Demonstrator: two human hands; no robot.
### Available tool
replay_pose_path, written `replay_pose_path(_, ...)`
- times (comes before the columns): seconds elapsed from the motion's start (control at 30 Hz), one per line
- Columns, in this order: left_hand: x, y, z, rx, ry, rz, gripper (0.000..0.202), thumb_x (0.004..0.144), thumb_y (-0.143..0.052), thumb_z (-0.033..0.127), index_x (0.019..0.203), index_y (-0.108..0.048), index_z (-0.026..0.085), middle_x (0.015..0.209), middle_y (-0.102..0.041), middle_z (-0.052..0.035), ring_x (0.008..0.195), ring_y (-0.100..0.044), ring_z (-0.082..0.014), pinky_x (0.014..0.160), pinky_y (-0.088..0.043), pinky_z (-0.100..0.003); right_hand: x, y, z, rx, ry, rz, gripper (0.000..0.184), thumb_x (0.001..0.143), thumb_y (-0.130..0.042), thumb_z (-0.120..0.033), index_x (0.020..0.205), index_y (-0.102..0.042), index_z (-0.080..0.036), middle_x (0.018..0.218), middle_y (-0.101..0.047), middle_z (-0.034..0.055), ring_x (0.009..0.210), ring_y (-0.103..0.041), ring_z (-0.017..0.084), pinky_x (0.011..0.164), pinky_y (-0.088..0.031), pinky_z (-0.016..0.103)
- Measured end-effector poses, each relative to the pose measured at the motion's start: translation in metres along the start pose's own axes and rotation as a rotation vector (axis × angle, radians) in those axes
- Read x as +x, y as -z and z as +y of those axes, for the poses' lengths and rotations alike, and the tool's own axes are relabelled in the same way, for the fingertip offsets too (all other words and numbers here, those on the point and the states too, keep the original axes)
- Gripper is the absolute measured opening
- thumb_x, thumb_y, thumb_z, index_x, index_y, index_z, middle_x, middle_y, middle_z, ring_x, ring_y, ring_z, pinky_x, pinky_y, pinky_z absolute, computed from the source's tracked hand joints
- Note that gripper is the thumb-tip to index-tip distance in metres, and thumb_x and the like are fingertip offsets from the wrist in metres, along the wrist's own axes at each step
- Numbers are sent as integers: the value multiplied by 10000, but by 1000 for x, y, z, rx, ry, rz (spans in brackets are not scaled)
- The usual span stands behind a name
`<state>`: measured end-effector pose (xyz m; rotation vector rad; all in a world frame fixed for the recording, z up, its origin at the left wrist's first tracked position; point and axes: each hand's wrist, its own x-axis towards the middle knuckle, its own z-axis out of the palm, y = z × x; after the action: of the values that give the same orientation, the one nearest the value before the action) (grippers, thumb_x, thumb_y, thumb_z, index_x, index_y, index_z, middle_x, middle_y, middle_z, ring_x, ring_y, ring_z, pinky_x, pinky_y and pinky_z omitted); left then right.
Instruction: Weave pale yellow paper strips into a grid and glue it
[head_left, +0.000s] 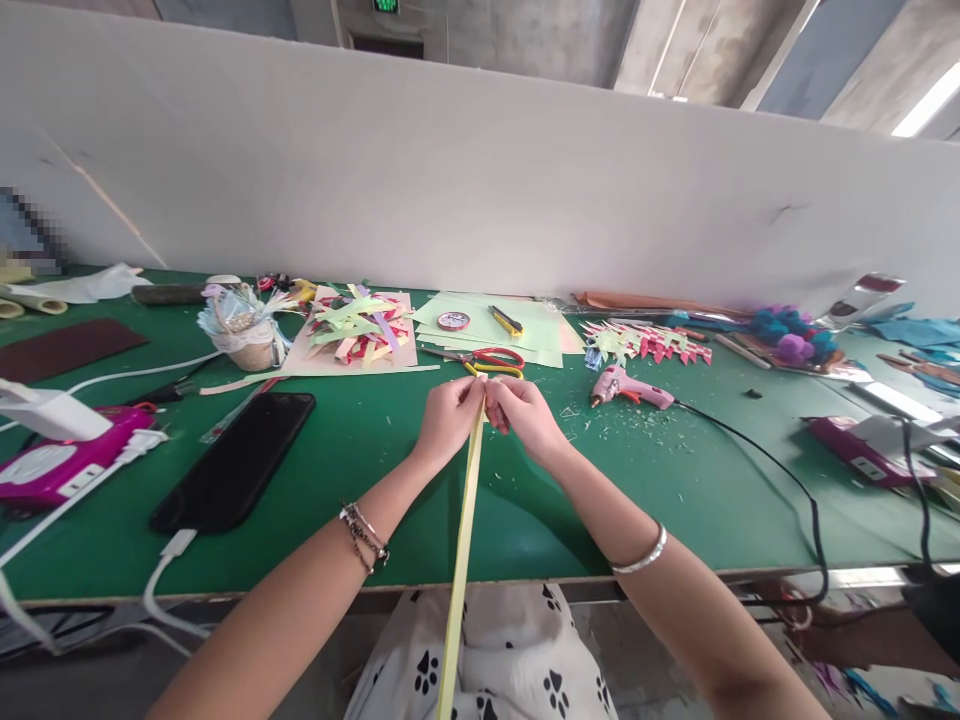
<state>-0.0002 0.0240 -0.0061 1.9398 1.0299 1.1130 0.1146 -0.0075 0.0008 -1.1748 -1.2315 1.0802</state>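
Fingertips pressed together, my left hand (451, 412) and my right hand (521, 410) meet over the middle of the green table. Both pinch the far end of a long, narrow yellow paper strip (466, 530), which hangs down toward me past the table edge and over my lap. The pinched end itself is mostly hidden by my fingers. Just beyond my hands lie scissors (495, 360) with red and yellow handles. To the right of my right hand rests a pink glue gun (630, 388), its nozzle pointing left.
A pile of coloured paper strips (364, 325) lies on a pale sheet. Pale green sheets (480, 345) carry a tape roll (453, 321) and a yellow cutter (506, 320). A phone (236, 462) lies left; folded paper chains (652, 340) sit right. Another person's arm (862, 635) shows lower right.
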Motion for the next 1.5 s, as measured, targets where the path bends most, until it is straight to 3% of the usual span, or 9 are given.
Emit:
replay_pose_path(0.37, -1, -1, 0, -25, -9, 124, 425, 850, -380, 435, 513, -298, 189, 457, -267, 48, 455, -282, -89, 457, -221, -234, 1, 2, 4, -20, -2, -36, 229, 762, -468, -296, 567, -468, -175, 417, -455, -60, 371, -377, 43, 380, -294, 173)
replay_pose_path(0.57, -4, -3, 2, -30, 4, -32, 448, 861, -344, 469, 526, -420, 182, 411, -325, 41, 419, -343, -99, 445, -257, -232, 2, 4, 3, 60, -13, 87, 271, 784, -466, -340, 567, -445, -180, 432, -436, -57, 389, -376, 47, 394, -299, 180)
replay_pose_path(0.77, -4, -2, 0, -4, -18, -41, 427, 865, -350, 412, 550, -503, 166, 443, -394, 28, 441, -346, -99, 466, -259, -232, 0, 5, -2, -71, 39, -25, 318, 809, -456, -372, 554, -425, -185, 433, -426, -58, 389, -375, 52, 398, -313, 191)
replay_pose_path(0.93, -5, -3, 0, -9, -34, 11, 439, 864, -350, 429, 521, -448, 173, 448, -354, 30, 455, -313, -100, 480, -242, -244, 0, 6, -3, -52, 58, -53, 320, 800, -453, -339, 526, -400, -185, 437, -423, -61, 401, -397, 48, 412, -323, 183)
replay_pose_path(1.1, -5, -6, 1, -27, -29, 129, 436, 856, -365, 424, 496, -288, 191, 450, -259, 42, 462, -280, -95, 473, -229, -244, -1, 4, 2, -41, 40, -19, 315, 791, -453, -326, 514, -404, -183, 422, -428, -58, 383, -378, 44, 394, -292, 179)
replay_pose_path(1.17, -5, -5, 1, -43, -15, 98, 441, 859, -365, 432, 498, -292, 190, 443, -268, 44, 455, -292, -94, 469, -233, -241, 0, 3, 5, -18, 16, 16, 306, 787, -451, -317, 514, -410, -183, 419, -428, -57, 374, -371, 45, 387, -285, 182)
replay_pose_path(1.3, -6, -4, 1, -102, -5, -97, 428, 870, -359, 435, 535, -438, 180, 429, -354, 44, 429, -348, -96, 458, -264, -231, 1, 5, 5, 15, 34, 125, 320, 796, -446, -320, 510, -393, -187, 419, -413, -57, 373, -362, 46, 394, -290, 186)
replay_pose_path(1.5, -6, -4, 0, -85, -15, -75, 387, 867, -370, 388, 555, -460, 177, 432, -350, 50, 414, -321, -88, 444, -247, -229, -2, 8, -1, -129, 93, 51, 320, 805, -449, -317, 515, -408, -187, 420, -417, -51, 396, -377, 59, 418, -321, 200)
